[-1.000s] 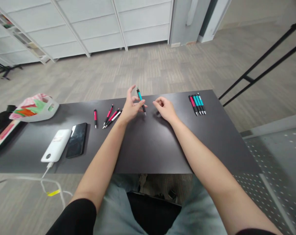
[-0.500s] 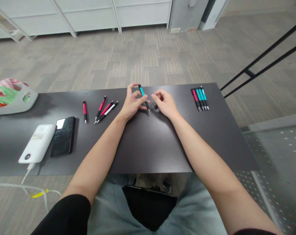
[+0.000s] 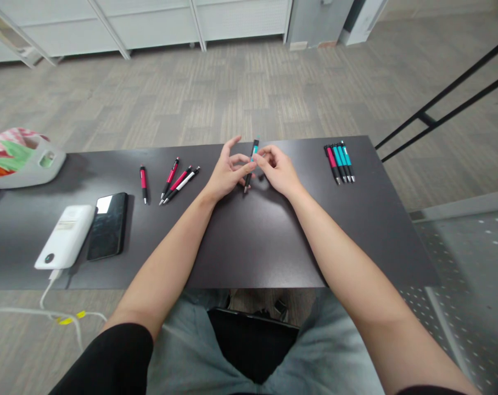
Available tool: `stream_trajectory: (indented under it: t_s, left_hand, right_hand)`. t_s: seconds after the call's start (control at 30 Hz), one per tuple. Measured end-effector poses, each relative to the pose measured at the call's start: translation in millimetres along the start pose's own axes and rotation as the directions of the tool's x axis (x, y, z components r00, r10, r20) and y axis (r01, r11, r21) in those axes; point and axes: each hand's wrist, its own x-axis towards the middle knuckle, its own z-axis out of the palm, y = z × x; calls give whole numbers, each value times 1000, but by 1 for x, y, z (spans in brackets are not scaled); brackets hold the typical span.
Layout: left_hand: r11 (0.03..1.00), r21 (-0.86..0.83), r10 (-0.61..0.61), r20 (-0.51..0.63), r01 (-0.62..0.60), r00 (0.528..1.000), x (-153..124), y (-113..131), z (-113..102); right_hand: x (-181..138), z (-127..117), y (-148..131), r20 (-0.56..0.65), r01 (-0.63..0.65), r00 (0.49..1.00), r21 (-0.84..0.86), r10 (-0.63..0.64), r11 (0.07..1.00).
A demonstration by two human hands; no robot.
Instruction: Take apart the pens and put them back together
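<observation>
- The blue pen (image 3: 255,148) sits between the two hands, above the counter (image 3: 257,241); it lies right of the left fingers and directly at the right fingertips, so both hands are close to it.
- Its long axis is steeply slanted; the clicker end points to the far edge and a little right, the writing tip back toward the person and a little left; whether the tip touches the counter is unclear.
- The left hand (image 3: 226,174) grips the pen between thumb and fingers low on the barrel; its forefinger stands raised and clear.
- The right hand (image 3: 278,169) has its fingers curled, thumb and forefinger drawn together at the blue barrel; whether they pinch it is too small to make out.
- Both forearms reach forward and angle inward; a row of pens (image 3: 340,159) lies beyond the right hand, a loose cluster of pens (image 3: 180,181) to the left.
</observation>
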Motion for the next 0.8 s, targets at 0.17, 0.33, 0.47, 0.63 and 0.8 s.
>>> stream_trajectory:
  t_s: [0.17,0.33,0.47,0.63,0.8]
  left_hand:
    - [998,-1,-66,40,66,997,-8,10,12]
    - [996,23,88,-46,-87,995,-4,14,5]
    - [989,34,149,-149,-145,978,1,12,-2]
    - [985,-22,159,-256,-171,954,2,9,-1]
    - [983,-109,110,-280,-146,954,1,15,8]
  right_hand:
    - [4,-4,-2,-5,-28,1000,51,28,998]
    - [10,-10,-7,-103,-74,990,206,97,976]
    - [8,-11,-10,-145,-83,981,276,127,958]
    - [8,-12,-6,-94,-34,994,279,63,960]
    - [2,-7,-11,124,-42,992,154,23,987]
